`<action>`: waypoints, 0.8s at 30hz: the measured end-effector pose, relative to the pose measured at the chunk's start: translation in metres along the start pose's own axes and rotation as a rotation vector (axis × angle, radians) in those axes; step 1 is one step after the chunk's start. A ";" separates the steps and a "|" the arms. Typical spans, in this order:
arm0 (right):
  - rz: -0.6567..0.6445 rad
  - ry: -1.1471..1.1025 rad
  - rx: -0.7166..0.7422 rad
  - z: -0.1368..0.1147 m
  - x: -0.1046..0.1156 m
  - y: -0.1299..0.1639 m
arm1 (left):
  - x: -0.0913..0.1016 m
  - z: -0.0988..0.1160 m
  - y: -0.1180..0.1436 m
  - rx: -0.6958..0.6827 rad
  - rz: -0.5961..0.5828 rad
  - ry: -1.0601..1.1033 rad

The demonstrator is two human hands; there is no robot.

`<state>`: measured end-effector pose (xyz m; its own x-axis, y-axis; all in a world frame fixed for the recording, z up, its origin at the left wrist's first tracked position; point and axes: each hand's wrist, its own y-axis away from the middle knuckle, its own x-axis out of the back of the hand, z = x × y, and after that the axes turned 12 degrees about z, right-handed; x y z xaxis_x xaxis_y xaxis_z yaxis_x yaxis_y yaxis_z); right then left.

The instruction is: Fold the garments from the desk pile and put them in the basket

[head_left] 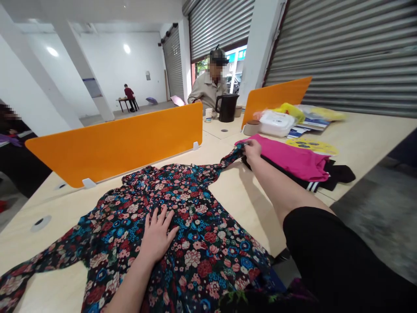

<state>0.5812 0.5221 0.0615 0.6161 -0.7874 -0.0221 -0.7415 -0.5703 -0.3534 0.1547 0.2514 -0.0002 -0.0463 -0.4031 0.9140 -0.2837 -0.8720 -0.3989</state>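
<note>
A dark shirt with a dense floral print (195,226) lies spread over the pale wooden table, its sleeves stretched out to both sides. Flat on the shirt's front rests my left hand (159,234), fingers spread. My right hand (253,150) pinches the cuff end of the right-hand sleeve, pulling it out toward the far right. Just beyond that hand lie a folded magenta garment (289,157) and, under it, a black garment with white stripes (339,174). The shirt's lower hem runs out of view near my body.
Orange dividers (130,141) stand along the table's middle. A black pitcher (227,108) and paper cups (209,114) are near a person (208,87) seated opposite. At right sit a white plastic container (276,124), a yellow bag (289,111) and a round yellow fan-like disc (312,146).
</note>
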 end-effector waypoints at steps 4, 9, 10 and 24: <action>-0.205 -0.243 -0.051 -0.059 -0.033 0.001 | 0.000 0.001 0.000 0.008 0.009 0.004; -0.771 -0.658 0.052 -0.154 -0.085 0.084 | 0.000 0.002 0.001 0.015 0.030 0.018; -0.865 -0.698 0.081 -0.169 -0.094 0.109 | 0.000 0.002 0.001 0.017 0.029 0.023; -0.859 0.257 0.469 -0.083 -0.089 0.252 | 0.001 0.006 0.003 0.060 0.011 0.127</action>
<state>0.3173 0.4294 0.0522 0.7751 -0.2114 0.5954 0.1398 -0.8617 -0.4878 0.1598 0.2466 -0.0012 -0.1711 -0.3780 0.9099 -0.2249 -0.8841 -0.4096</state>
